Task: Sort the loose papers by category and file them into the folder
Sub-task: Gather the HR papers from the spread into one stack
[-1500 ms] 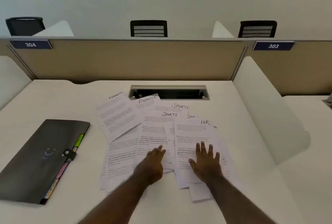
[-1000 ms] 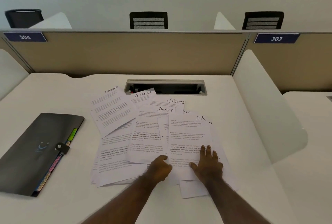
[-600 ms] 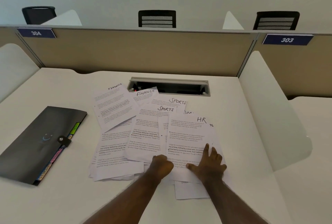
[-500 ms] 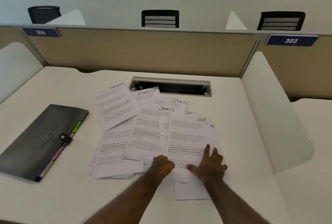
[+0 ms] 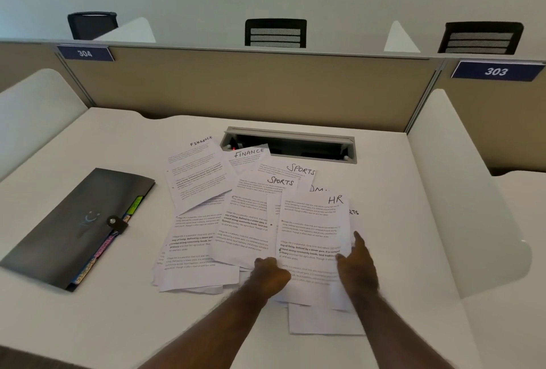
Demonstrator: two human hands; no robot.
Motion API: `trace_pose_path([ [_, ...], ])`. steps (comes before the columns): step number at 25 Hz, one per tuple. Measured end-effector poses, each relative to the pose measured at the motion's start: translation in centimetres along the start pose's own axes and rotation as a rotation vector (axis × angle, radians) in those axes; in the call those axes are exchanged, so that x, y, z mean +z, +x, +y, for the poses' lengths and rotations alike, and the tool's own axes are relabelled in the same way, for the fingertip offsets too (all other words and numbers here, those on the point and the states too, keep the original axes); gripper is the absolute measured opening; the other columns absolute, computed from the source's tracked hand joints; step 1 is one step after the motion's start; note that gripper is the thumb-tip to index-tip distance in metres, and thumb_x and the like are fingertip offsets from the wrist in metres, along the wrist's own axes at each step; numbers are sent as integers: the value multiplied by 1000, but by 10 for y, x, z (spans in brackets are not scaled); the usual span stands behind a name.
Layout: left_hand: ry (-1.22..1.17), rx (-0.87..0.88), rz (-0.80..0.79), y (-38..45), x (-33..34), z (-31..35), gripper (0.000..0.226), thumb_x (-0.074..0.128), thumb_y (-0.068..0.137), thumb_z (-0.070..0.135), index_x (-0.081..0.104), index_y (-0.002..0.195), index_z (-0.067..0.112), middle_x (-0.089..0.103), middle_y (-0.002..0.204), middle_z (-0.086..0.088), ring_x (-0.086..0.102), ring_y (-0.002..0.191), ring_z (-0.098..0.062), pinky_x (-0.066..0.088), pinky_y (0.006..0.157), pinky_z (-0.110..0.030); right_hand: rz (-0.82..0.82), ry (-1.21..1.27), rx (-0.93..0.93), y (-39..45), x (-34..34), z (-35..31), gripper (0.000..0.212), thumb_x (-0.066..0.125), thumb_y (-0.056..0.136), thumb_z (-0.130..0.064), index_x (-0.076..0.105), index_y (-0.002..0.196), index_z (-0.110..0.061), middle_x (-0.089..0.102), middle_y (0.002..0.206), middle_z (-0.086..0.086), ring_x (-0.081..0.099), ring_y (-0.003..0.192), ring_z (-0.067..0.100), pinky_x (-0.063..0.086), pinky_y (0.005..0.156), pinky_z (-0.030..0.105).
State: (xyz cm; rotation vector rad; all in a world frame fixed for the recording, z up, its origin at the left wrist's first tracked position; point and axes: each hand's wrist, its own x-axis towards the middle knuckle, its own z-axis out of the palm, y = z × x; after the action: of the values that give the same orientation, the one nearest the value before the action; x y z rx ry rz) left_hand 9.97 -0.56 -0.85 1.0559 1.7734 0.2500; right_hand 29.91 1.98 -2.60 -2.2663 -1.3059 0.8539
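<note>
The loose papers lie fanned in an overlapping heap at the middle of the tabletop, handwritten headings showing at their far ends: two FINANCE, two SPORTS, one partly hidden, and the HR sheet on top at the right. The left hand is curled, knuckles up, at the near left corner of the HR sheet; it seems to pinch that edge, though the fingertips are hidden. The right hand holds the sheet's right edge, forefinger stretched along it and thumb on the page. By my reading the sorting has only begun: the top HR sheet is being lifted off the heap, and nothing looks filed yet. The next move calls for raising that one sheet without dragging those beneath it, then laying it down as the start of its own pile.

The folder, dark and snapped shut with coloured tabs showing along its edge, lies well apart at the left. Bare tabletop lies right of the heap and along the near edge, room enough for piles. The cable slot sits just behind the heap, one FINANCE sheet overlapping its rim, so a paper pushed away could slip in
</note>
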Motion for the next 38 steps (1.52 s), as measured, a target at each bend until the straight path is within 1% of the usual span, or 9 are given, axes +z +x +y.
trace_pose_path([
  [3,-49,48,-81,-13,-16,6,15,61,90,16,56,104,13,61,111,0,59,83,-12,52,69,-20,-23,186,44,14,-13,4,38,69,82,-22,63,119,-17,71,111,9,64,102,31,51,90,37],
  [6,-149,107,-111,-16,-35,6,28,59,93,20,54,120,14,59,114,0,58,91,-12,53,75,-26,-9,350,60,12,-25,7,15,73,79,-21,73,94,-16,75,92,4,68,89,29,55,83,43],
  [19,-711,135,-126,5,-138,-51,24,62,93,14,65,117,11,74,111,-10,71,100,-29,58,84,-44,-120,775,-3,-76,21,-63,10,67,88,-25,72,95,-20,76,93,-2,70,85,19,55,69,27],
  [22,-719,183,13,17,-167,-70,23,62,92,12,66,115,11,73,110,-11,70,101,-31,57,85,-43,36,225,-174,-82,40,-47,29,64,88,-37,62,116,-27,64,124,0,56,120,21,47,96,31],
  [25,-724,189,90,22,-194,-85,18,60,94,12,67,110,14,76,101,-8,71,93,-28,58,77,-39,-12,-364,-188,-85,68,-13,75,51,84,-62,31,148,-28,23,159,3,13,148,30,20,115,51],
  [28,-695,151,141,26,-207,-96,15,61,94,16,67,107,16,75,102,-11,71,94,-32,57,82,-46,-45,-514,-116,-90,82,4,81,21,83,-72,14,152,-30,4,162,1,4,149,33,14,113,61],
  [33,-651,142,117,24,-206,-97,16,62,94,20,66,108,15,75,102,-11,72,91,-32,58,81,-51,-53,-574,34,-80,62,-2,68,22,94,-60,4,153,-30,-4,163,-2,-4,149,28,10,118,57],
  [35,-638,155,90,21,-201,-93,18,62,94,19,65,111,15,75,103,-9,72,91,-32,59,80,-51,0,-426,-11,-78,55,-15,67,29,95,-57,16,152,-26,7,162,1,4,149,27,12,119,52],
  [38,-605,202,0,15,-190,-82,20,60,94,18,65,114,15,76,104,-7,73,92,-28,59,83,-50,-94,267,-88,-88,48,-61,60,48,89,-56,42,141,-26,45,146,-2,50,127,17,41,106,39],
])
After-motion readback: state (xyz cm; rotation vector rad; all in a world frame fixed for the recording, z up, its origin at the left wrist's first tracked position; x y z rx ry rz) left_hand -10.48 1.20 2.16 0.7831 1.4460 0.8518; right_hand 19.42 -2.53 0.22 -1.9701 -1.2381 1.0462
